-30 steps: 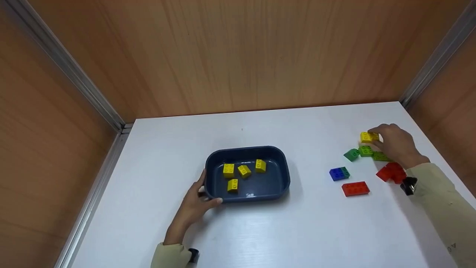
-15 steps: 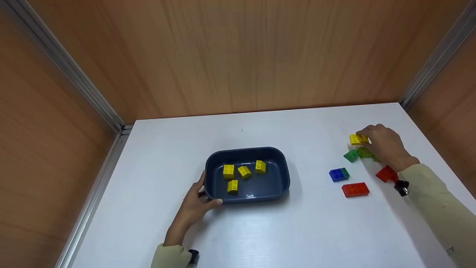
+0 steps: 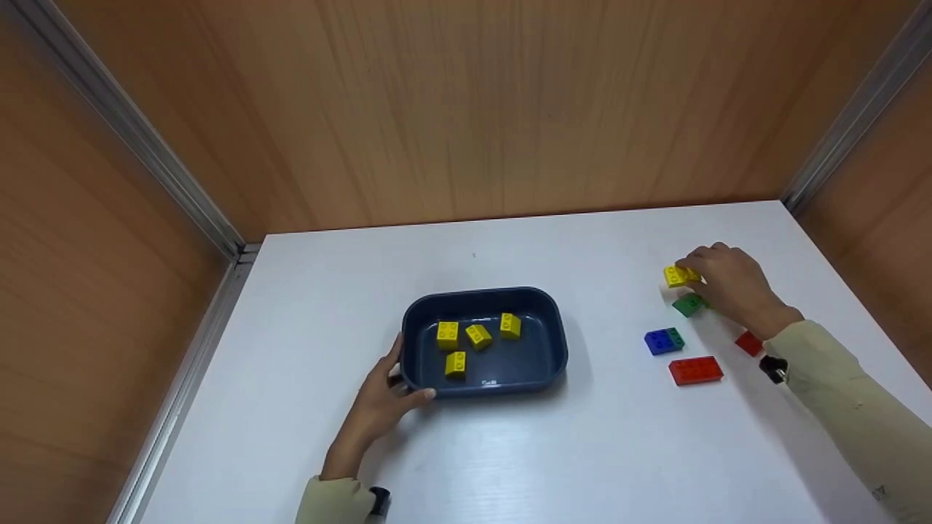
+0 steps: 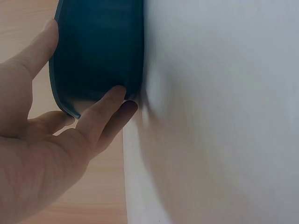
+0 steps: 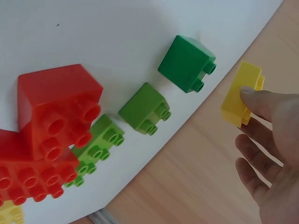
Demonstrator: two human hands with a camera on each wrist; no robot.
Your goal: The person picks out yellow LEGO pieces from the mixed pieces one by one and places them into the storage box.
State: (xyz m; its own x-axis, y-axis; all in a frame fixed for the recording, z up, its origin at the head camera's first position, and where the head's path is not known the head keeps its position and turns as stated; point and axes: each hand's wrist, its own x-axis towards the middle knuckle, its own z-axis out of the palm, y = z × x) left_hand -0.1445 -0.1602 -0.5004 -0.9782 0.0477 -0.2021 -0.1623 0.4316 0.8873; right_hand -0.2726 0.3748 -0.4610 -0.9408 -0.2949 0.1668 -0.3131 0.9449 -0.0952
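By the right hand (image 3: pixel 732 284), a yellow studded toy brick (image 5: pixel 233 98) is pinched; by the left hand (image 3: pixel 378 404), a dark-blue tray (image 3: pixel 520 358) is gripped at one corner.

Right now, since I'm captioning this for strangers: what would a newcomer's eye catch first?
Probably the dark blue tray near the head view's middle, four yellow bricks inside, the left hand at its left end. Next, another yellow brick pinched in the right hand, farther right.
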